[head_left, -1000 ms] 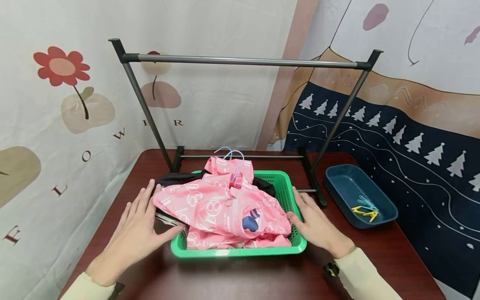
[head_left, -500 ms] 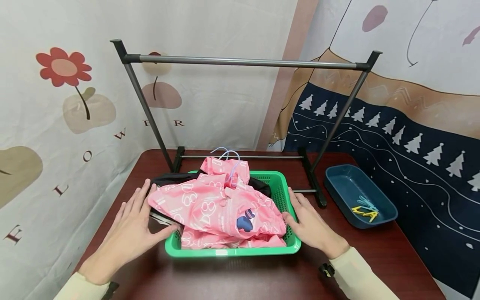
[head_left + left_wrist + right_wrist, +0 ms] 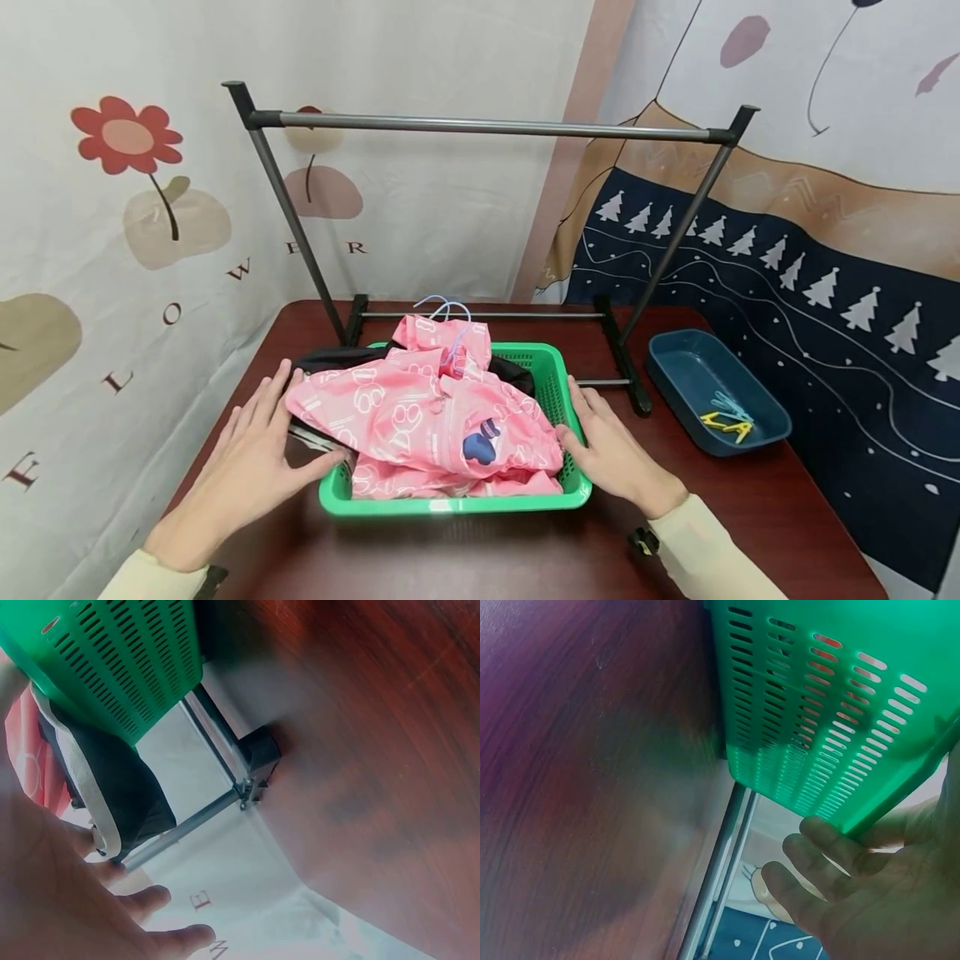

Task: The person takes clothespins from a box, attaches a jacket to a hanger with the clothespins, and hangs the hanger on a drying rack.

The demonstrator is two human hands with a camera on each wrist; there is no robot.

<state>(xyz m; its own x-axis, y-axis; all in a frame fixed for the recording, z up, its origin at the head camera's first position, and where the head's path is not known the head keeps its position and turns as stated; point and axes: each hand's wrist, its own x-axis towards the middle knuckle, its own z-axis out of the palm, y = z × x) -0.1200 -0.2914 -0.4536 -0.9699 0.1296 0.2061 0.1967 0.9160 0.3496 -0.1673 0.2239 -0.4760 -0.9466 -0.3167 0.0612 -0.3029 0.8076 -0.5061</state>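
A green plastic basket [image 3: 480,505] with slotted walls stands on the table, piled with clothes. On top lies a pink jacket [image 3: 408,417] printed with white outlines and a blue figure; pale blue hanger hooks [image 3: 444,306] stick out at its collar. Black cloth [image 3: 341,359] shows underneath, with a white-edged part overhanging the left side. My left hand [image 3: 247,467] lies along that side, fingers extended against the overhanging cloth, thumb at the rim. At the right side, my right hand [image 3: 615,454] holds the basket's edge, thumb over the rim and fingers outside.
Behind the basket stands a grey metal clothes rack [image 3: 487,127] with black feet. To the right, a dark blue tray [image 3: 678,362] contains yellow and light blue clothespins [image 3: 727,421]. Patterned fabric [image 3: 450,208] hangs behind the dark red table [image 3: 487,558].
The basket with its clothes has slid a little to the left, and both hands have moved along with it. The rack and the tray have stayed in place.
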